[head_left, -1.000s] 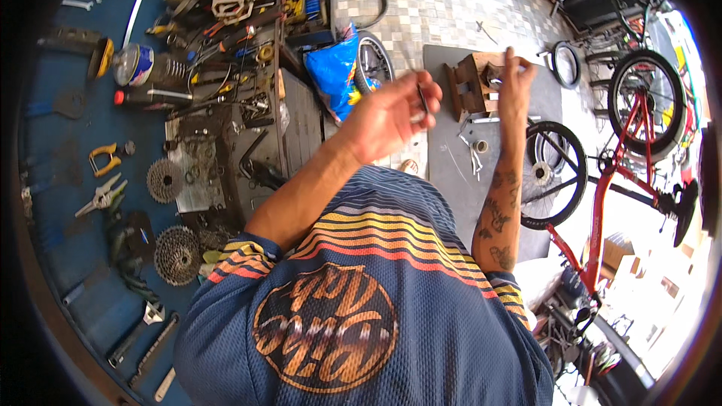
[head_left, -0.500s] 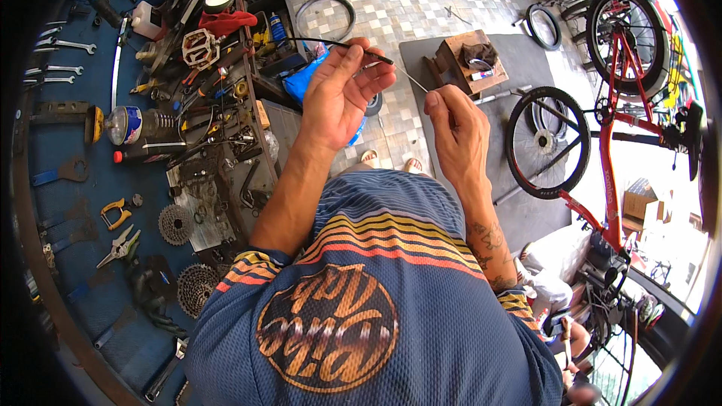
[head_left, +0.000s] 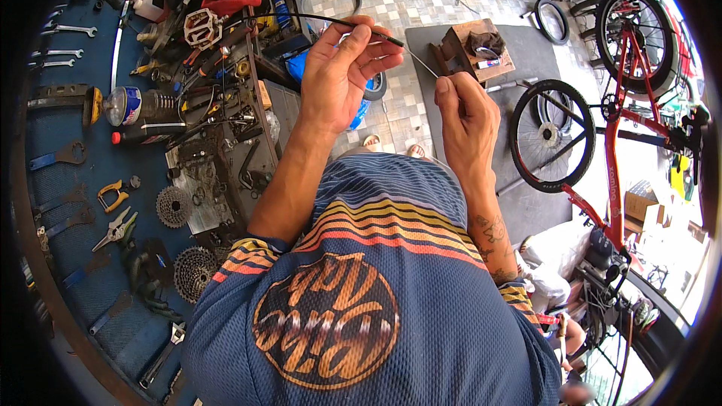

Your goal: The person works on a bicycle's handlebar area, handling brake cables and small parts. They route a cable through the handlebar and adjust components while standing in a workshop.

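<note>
My left hand (head_left: 344, 68) pinches a black cable housing (head_left: 312, 17) between thumb and fingers, its other fingers loosely curled. The housing runs off leftward over the bench and ends just right of my fingertips. From that end a thin silvery inner cable (head_left: 421, 64) slants down to my right hand (head_left: 468, 116). That hand is closed, thumb pressed on the curled index finger, gripping the inner cable. Both hands are held up in front of my body, above the floor.
At left stands a cluttered bench with pedals (head_left: 201, 28), plastic bottles (head_left: 150, 107) and loose tools. Wrenches (head_left: 71, 30) and cassettes (head_left: 194, 274) lie on a blue surface. A wooden box (head_left: 481, 49) rests on a dark mat (head_left: 526, 45). A red bicycle (head_left: 613, 158) stands at right; another person sits lower right.
My right hand has shifted slightly right, and the stretch of inner cable showing between the hands looks a little longer. My left hand still pinches the housing, slightly higher in view.
</note>
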A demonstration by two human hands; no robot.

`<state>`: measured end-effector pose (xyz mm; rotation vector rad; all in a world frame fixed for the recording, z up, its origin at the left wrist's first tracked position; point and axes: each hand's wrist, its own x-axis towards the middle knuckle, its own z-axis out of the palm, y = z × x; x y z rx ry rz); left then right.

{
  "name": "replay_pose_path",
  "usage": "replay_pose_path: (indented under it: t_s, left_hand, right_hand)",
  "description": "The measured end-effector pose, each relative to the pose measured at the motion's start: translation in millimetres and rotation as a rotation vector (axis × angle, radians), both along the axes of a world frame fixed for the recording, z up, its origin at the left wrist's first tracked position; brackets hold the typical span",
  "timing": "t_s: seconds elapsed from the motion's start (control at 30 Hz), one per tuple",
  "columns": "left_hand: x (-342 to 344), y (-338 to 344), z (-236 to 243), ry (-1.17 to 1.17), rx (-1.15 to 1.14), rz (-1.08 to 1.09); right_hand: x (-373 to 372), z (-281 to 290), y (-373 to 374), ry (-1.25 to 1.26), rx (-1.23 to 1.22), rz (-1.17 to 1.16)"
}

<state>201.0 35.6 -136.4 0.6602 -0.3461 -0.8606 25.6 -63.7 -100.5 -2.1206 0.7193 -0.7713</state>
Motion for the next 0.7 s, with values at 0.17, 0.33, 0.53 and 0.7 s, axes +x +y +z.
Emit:
replay_pose_path:
  t_s: [0.17, 0.33, 0.53, 0.7]
  left_hand:
    - [0, 3, 0, -0.040, 0.032, -0.006]
    - [-2, 4, -1, -0.045, 0.032, 0.011]
    - [-2, 6, -2, -0.087, 0.050, 0.011]
    - [-1, 9, -5, -0.099, 0.059, 0.003]
  right_hand:
    - [-1, -1, 2, 0.002, -0.024, -0.007]
    - [-3, 0, 5, 0.026, -0.038, -0.015]
    - [-5, 1, 10, 0.045, -0.063, -0.024]
    - [-5, -1, 13, 0.007, -0.059, 0.001]
